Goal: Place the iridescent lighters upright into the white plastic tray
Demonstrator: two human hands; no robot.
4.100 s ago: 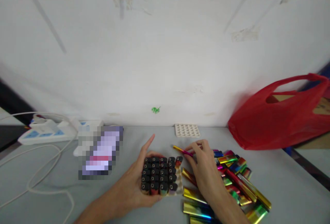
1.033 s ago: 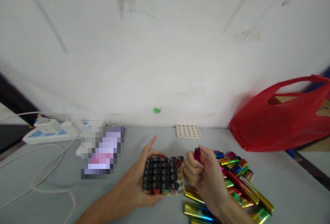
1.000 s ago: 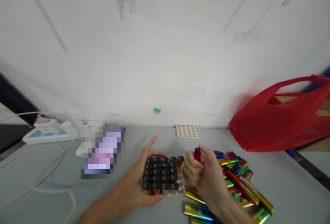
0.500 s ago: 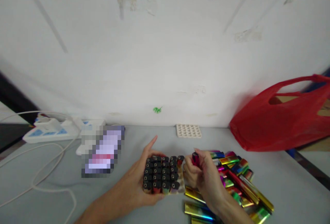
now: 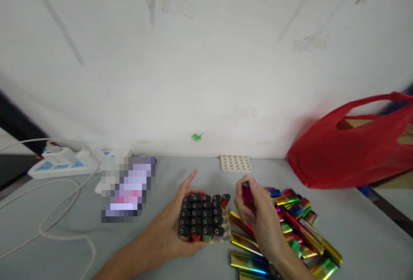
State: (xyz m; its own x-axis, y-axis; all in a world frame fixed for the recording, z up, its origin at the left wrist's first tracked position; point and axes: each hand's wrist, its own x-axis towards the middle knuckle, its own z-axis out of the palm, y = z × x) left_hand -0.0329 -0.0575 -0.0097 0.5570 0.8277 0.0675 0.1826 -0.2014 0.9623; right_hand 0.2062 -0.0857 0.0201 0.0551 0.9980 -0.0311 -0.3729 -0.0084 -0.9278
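Note:
My left hand (image 5: 174,224) is wrapped round the left side of a pale tray (image 5: 226,227) packed with several black-topped lighters (image 5: 206,213). Along the tray's right column, one lighter (image 5: 226,199) stands at the back and the slots in front of it hold nothing. To the right of the tray, my right hand (image 5: 258,207) grips a dark pink lighter (image 5: 248,194), its black top upward, apart from the tray. Beside and under my right forearm lies a pile of shiny coloured lighters (image 5: 303,232).
A second white tray with holes (image 5: 235,163) lies against the wall. On the left are a phone (image 5: 130,189), a power strip (image 5: 64,164) and white cables (image 5: 77,237). A red plastic bag (image 5: 348,151) stands at the right.
My right hand has risen slightly and moved a little right, away from the tray, with the pink lighter showing more between its fingers. My left hand and the tray look unchanged.

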